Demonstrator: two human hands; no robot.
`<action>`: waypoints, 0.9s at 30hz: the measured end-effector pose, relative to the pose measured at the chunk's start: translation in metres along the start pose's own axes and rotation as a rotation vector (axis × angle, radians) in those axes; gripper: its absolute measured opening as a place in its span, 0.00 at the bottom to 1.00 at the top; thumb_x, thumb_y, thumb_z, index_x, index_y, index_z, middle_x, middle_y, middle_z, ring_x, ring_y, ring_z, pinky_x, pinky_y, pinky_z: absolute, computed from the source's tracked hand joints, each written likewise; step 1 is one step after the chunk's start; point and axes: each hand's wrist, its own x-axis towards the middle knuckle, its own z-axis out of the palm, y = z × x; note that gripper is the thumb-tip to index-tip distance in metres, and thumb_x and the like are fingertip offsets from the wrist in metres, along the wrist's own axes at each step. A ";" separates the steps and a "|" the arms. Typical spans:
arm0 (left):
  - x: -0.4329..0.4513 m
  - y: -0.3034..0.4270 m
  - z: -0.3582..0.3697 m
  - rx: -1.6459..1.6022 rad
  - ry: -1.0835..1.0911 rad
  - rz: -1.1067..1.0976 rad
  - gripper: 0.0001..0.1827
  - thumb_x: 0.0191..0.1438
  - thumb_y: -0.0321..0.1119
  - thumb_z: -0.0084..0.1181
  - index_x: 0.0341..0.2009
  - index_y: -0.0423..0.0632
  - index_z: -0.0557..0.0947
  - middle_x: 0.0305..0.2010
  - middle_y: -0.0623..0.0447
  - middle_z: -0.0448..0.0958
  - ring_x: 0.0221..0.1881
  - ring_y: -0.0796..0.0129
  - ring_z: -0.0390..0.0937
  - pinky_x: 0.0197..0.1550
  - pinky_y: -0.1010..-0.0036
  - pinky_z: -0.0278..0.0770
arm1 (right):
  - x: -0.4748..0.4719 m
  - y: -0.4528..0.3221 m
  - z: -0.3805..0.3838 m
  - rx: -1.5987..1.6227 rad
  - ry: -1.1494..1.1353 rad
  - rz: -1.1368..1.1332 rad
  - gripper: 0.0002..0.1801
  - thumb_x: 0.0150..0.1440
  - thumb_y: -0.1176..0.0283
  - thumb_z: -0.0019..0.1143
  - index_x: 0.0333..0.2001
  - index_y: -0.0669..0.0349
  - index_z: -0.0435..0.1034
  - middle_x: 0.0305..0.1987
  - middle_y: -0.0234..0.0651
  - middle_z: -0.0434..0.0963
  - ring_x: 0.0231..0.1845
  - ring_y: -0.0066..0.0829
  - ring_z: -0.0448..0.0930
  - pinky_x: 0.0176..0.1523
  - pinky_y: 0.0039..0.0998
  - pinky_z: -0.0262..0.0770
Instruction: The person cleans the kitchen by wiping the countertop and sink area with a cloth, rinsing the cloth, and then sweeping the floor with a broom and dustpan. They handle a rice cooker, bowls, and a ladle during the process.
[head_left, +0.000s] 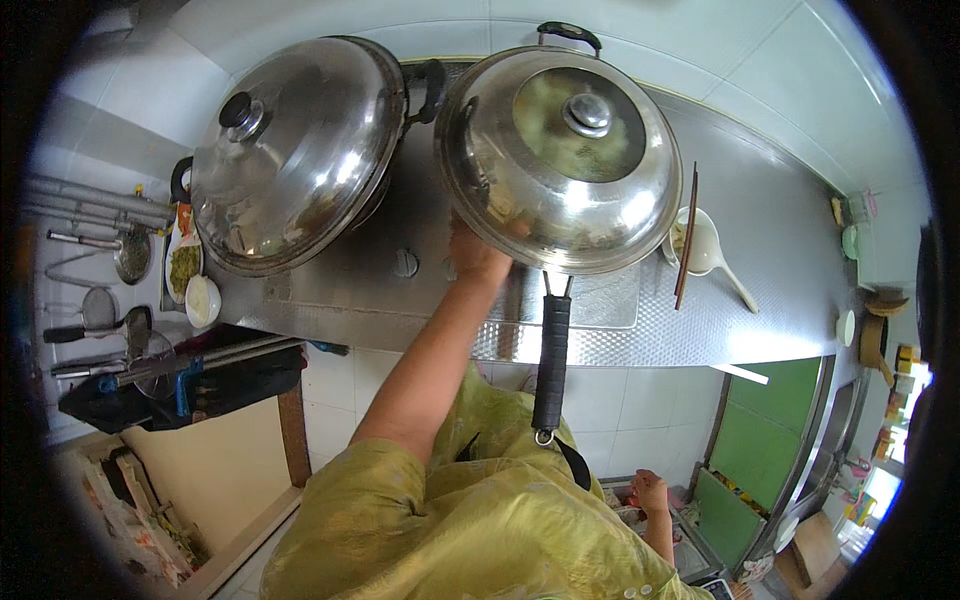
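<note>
My left hand (478, 251) reaches in at the stove's front, its fingers mostly hidden beneath the near left edge of a domed metal lid (487, 165) with a glass window. The lid covers a wok whose black wrapped handle (551, 360) points towards me. Pale green food shows dimly through the steamy glass. A stove knob (406, 263) lies left of my left hand; another is partly behind the hand. A larger lidded wok (300, 150) stands on the left. My right hand (651, 491) hangs low at my right side, fingers curled, with nothing seen in it.
Right of the wok, dark chopsticks (686, 236) and a white ladle (709, 251) rest across a bowl. At the left are a plate of green food (184, 266), a white bowl (202, 301) and several hanging utensils (135, 255). The metal counter's front edge (600, 360) runs before me.
</note>
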 end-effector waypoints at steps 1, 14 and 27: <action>-0.007 0.000 0.012 -0.024 0.032 -0.030 0.40 0.42 0.50 0.62 0.55 0.38 0.66 0.56 0.35 0.67 0.56 0.49 0.68 0.55 0.63 0.68 | 0.003 -0.003 -0.003 0.002 0.008 0.002 0.14 0.57 0.67 0.49 0.38 0.69 0.73 0.23 0.38 0.78 0.24 0.27 0.78 0.30 0.28 0.73; -0.101 -0.031 -0.035 0.135 -0.083 0.150 0.31 0.47 0.38 0.58 0.56 0.44 0.69 0.60 0.35 0.62 0.59 0.40 0.62 0.57 0.53 0.65 | 0.011 0.009 -0.009 0.108 -0.058 0.008 0.16 0.58 0.71 0.48 0.44 0.74 0.70 0.26 0.38 0.77 0.22 0.23 0.74 0.27 0.26 0.71; -0.023 -0.048 -0.019 0.560 0.138 0.205 0.23 0.44 0.33 0.59 0.48 0.52 0.73 0.49 0.41 0.67 0.47 0.47 0.70 0.46 0.59 0.71 | 0.010 0.012 -0.007 0.131 -0.037 -0.040 0.15 0.57 0.71 0.49 0.43 0.73 0.71 0.25 0.38 0.77 0.22 0.23 0.75 0.26 0.24 0.72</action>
